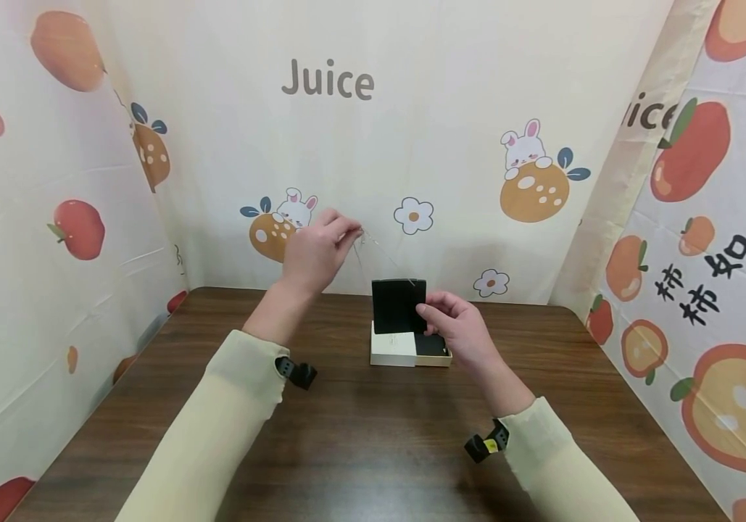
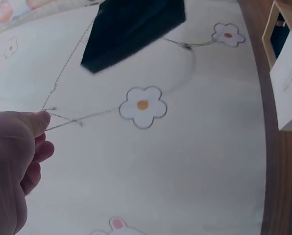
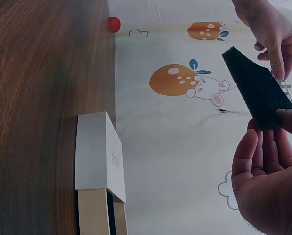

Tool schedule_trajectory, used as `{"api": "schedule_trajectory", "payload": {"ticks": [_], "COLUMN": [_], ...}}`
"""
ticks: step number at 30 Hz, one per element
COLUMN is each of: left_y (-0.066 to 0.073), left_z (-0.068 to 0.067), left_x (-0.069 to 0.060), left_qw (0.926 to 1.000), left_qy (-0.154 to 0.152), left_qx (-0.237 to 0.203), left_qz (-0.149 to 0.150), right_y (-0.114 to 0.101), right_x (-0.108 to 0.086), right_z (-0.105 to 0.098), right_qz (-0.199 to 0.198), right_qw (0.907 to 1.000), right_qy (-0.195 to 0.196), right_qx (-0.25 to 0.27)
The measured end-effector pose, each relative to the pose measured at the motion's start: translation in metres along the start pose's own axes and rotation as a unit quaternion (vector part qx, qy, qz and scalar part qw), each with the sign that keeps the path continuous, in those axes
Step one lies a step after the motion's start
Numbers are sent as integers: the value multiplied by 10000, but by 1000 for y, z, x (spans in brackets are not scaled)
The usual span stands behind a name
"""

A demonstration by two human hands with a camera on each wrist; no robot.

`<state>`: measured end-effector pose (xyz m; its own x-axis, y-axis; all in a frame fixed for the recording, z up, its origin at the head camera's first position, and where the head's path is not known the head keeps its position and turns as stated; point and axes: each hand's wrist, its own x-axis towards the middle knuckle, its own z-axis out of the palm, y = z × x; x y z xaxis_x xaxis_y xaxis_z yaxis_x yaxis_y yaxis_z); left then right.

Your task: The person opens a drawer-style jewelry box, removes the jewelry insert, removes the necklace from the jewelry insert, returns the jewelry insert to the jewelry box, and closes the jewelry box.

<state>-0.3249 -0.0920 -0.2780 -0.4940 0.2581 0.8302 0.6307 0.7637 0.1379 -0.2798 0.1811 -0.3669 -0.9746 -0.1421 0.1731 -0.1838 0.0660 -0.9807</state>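
Observation:
My left hand (image 1: pixel 317 250) is raised at the back of the table and pinches a thin silver chain necklace (image 2: pixel 94 116) between thumb and fingertip. From there, strands of the chain slope down to a flat black jewelry pad (image 1: pixel 399 306). My right hand (image 1: pixel 460 326) grips this pad by its right edge, thumb on the near face and fingers behind. The pad is held up above a small white box (image 1: pixel 392 351), hiding part of it in the head view. In the right wrist view the pad (image 3: pixel 258 90) is tilted, its dark surface turned towards the left hand.
The box's tan inner drawer (image 3: pixel 93 213) is partly slid out of its white sleeve, with dark lining inside. Beneath lies a brown wooden table (image 1: pixel 359 435). Printed cloth curtains (image 1: pixel 451 94) enclose the back and both sides.

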Motion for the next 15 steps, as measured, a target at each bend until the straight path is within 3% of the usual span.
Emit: {"api": "schedule_trajectory", "payload": {"ticks": [8, 15], "left_y": [-22, -38], "left_z": [-13, -22], "left_x": [4, 5], "left_qw": [9976, 9945], "left_qy": [174, 342], "left_qx": [226, 394], "left_qz": [-636, -907], "right_y": [0, 0], "right_x": [-1, -1], "right_z": [-1, -1], "right_qz": [7, -25], "right_qw": [10000, 10000], "right_qy": [2, -36], "right_qx": [-62, -16]}}
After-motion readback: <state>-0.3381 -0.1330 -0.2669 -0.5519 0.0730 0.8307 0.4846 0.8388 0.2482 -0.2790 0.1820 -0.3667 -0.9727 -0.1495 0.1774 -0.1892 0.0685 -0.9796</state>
